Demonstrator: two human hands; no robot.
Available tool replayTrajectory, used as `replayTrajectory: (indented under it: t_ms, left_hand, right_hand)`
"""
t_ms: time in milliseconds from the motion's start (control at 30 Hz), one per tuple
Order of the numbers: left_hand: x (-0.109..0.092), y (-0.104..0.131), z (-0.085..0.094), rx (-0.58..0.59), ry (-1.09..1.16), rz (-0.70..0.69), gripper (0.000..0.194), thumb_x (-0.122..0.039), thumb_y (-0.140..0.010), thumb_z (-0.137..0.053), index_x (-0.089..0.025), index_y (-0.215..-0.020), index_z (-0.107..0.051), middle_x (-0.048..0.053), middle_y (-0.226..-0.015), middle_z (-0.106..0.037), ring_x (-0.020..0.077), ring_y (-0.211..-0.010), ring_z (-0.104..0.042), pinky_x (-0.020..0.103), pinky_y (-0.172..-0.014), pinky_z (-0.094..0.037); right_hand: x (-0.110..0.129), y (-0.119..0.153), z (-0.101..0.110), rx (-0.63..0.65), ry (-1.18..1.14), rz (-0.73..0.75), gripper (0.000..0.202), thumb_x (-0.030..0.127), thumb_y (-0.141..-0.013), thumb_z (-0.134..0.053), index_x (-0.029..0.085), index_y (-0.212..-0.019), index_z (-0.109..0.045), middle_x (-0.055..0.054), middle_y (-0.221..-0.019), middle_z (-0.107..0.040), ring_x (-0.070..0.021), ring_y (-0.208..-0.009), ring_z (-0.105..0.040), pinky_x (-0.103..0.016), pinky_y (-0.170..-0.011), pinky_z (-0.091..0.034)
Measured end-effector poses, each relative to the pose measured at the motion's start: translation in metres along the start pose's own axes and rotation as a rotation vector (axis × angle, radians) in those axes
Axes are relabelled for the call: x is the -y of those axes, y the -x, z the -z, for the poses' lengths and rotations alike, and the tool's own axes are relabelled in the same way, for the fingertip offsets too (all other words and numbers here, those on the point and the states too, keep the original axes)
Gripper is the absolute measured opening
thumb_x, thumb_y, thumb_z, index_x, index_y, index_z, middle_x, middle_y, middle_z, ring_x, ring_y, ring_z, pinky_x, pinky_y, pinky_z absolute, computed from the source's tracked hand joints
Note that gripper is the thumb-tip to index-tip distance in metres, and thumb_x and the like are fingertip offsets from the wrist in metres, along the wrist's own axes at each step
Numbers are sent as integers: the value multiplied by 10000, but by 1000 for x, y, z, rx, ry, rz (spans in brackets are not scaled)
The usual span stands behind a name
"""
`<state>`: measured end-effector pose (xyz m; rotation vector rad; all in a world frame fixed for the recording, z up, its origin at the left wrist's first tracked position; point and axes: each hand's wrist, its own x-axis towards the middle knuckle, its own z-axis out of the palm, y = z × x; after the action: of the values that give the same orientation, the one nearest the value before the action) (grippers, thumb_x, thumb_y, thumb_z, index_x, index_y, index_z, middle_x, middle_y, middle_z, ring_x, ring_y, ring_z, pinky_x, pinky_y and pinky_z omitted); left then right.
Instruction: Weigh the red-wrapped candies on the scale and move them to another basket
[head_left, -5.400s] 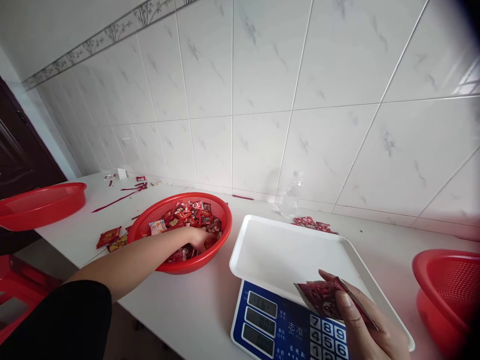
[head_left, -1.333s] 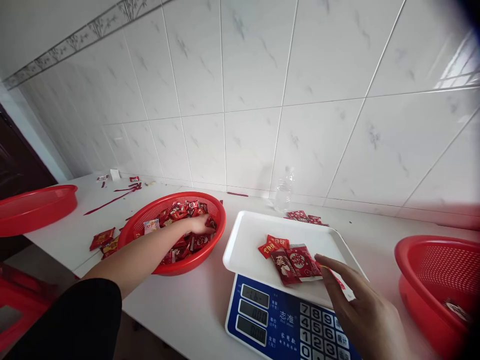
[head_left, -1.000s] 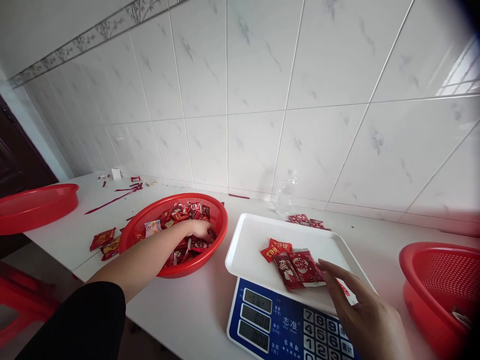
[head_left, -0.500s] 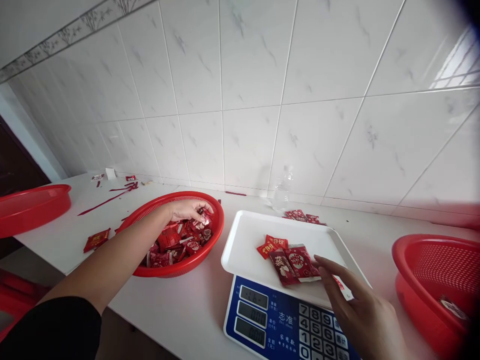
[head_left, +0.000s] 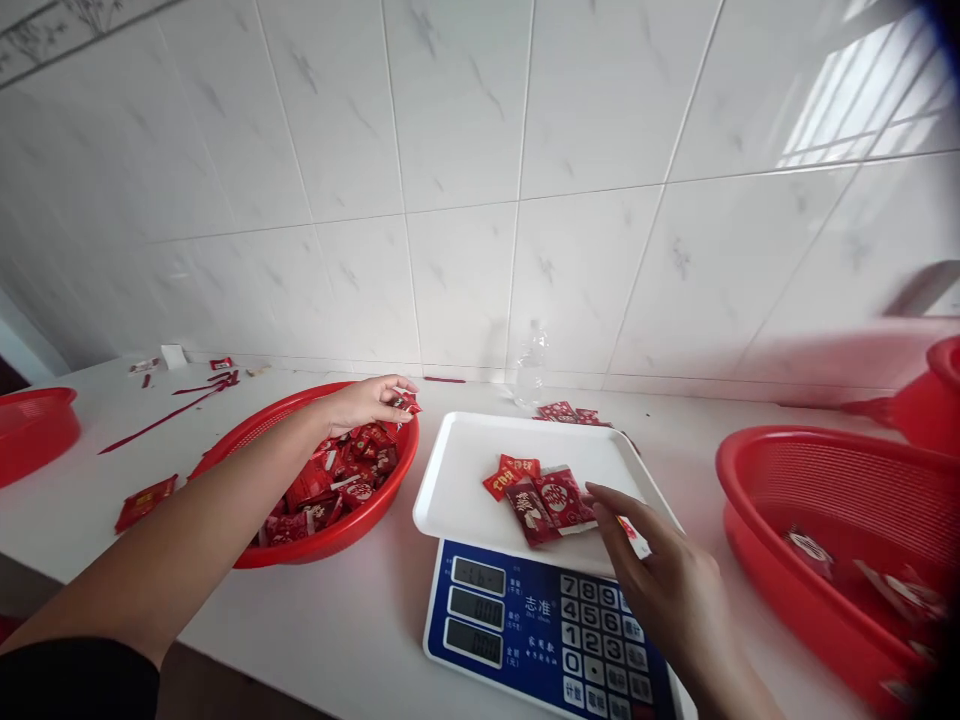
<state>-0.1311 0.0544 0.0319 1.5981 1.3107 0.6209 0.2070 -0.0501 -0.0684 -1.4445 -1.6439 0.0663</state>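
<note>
My left hand (head_left: 367,402) is above the right rim of a red plastic basket (head_left: 386,515), pinching a small red packet (head_left: 406,403). Many red packets (head_left: 319,490) fill that basket. Over the right part of the white scale tray (head_left: 450,470) is my right hand (head_left: 660,560), its fingers apart and holding nothing. Its fingertips are beside a dark red packet (head_left: 561,500) on the tray. Another dark red packet (head_left: 531,514) and small bright red packets (head_left: 510,474) lie with it. The blue scale (head_left: 536,630) with displays and keys sits below the tray.
A second red basket (head_left: 757,455) with a few packets stands at the right, and another red basket (head_left: 45,425) at the far left. A clear bottle (head_left: 531,370) and packets (head_left: 570,412) are behind the tray. A loose red packet (head_left: 146,502) lies left of the filled basket.
My left hand has lifted out of the filled basket to its rim with a packet. The view has turned right, showing more of the right basket. My right hand stays by the tray.
</note>
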Motion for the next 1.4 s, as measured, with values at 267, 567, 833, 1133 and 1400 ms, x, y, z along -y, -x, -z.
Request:
replayTrajectory:
  t_ms: [267,567,833,1133,1400]
  left_hand:
    - [-28,-16,-109,171,-85,-184,405,-256,-794,-635,-190,-1170,-500,84,-1067,-665,199,-877,-624,342,-751,-474]
    - [-22,-11,-135,83,-551,-273,526,-329,-873,-522,-220,-1379,-423,117,-1409,-498,309,-1308,-441,460,-1066,-363]
    - [-18,-11,-160,285,-795,-230,953,-651,-853,-487,-170,-1538,-32,145,-1607,27,321,-1460,100,523,-1177,-34]
    - [-19,-41,-170,318,-778,-356,1014,-776,-799,-436,-186,-1538,-71,132,-1609,-36,345,-1458,108,621,-1138,28]
    - [-11,-52,-170,277,-740,-526,914,-701,-792,-555,-196,-1499,-269,133,-1581,-214,347,-1467,-2,588,-1166,-22]
  right_hand:
    - [-5,-3,0,43,122,26,343,368,-915,-410,228,-1003,-710,-52,-915,-766,-165,-518,-624,-302,-552,-490]
    - [-4,-3,4,71,181,15,335,345,-941,-390,230,-1033,-690,-53,-919,-762,-202,-700,-693,-305,-625,-507]
    - [-7,-1,-2,204,161,79,358,194,-920,-390,236,-1174,-639,-47,-1148,-718,-208,-1034,-676,-315,-789,-545]
    - [-12,-4,3,208,186,50,377,162,-890,-423,178,-1215,-614,-112,-1098,-722,-262,-1003,-672,-384,-771,-552]
    - [-15,-6,1,237,124,139,401,140,-900,-384,173,-1225,-616,-96,-1190,-690,-233,-1112,-632,-357,-859,-542]
